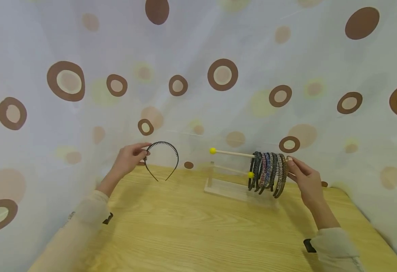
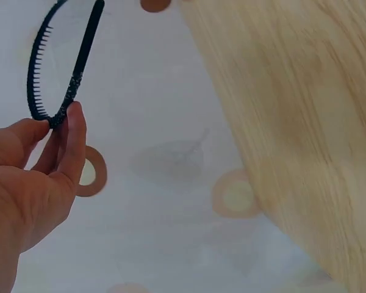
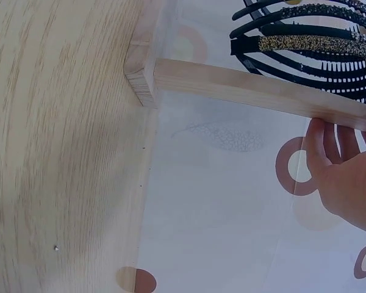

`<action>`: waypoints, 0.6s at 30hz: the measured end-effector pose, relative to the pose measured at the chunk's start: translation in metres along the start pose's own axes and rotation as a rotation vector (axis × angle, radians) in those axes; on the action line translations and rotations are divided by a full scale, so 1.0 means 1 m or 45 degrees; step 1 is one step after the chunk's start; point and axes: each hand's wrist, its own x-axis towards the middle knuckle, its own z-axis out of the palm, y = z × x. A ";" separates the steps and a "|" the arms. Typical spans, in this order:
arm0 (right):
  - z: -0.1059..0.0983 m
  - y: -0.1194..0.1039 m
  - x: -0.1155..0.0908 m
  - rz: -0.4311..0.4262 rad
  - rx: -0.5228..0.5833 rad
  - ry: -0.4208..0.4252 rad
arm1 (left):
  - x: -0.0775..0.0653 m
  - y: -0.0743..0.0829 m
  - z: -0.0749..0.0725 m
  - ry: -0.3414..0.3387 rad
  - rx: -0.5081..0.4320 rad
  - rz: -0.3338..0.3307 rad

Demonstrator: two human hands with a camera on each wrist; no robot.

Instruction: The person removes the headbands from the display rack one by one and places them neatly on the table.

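My left hand (image 1: pixel 130 156) pinches a thin black headband (image 1: pixel 177 158) at one side, holding it up over the table's back edge with its two ends downward. In the left wrist view, the headband (image 2: pixel 85 49) shows comb teeth along its inside and a speckled outer band between thumb and fingers. My right hand (image 1: pixel 308 185) grips the top of the upright of a wooden headband stand (image 1: pixel 225 190). Several glittery headbands (image 1: pixel 268 170) hang bunched on its upper dowel, close to that hand. The right wrist view shows the fingers at the upright (image 3: pixel 232 85).
Yellow balls cap the upper dowel (image 1: pixel 232 153) and a lower dowel (image 1: pixel 230 170). The stand is at the back right of the wood-grain table (image 1: pixel 198 230). Directly behind the table hangs a white sheet (image 1: pixel 191 45) with brown circles, which also runs along the left side.
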 end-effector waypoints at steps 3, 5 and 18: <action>0.004 -0.012 -0.005 0.018 0.011 -0.004 | 0.001 -0.015 -0.010 -0.054 0.036 -0.061; 0.006 -0.014 -0.006 0.031 0.023 0.004 | 0.001 -0.028 -0.016 -0.068 0.080 -0.103; -0.003 0.002 0.000 0.004 0.032 -0.012 | 0.009 -0.098 -0.041 -0.224 0.204 -0.339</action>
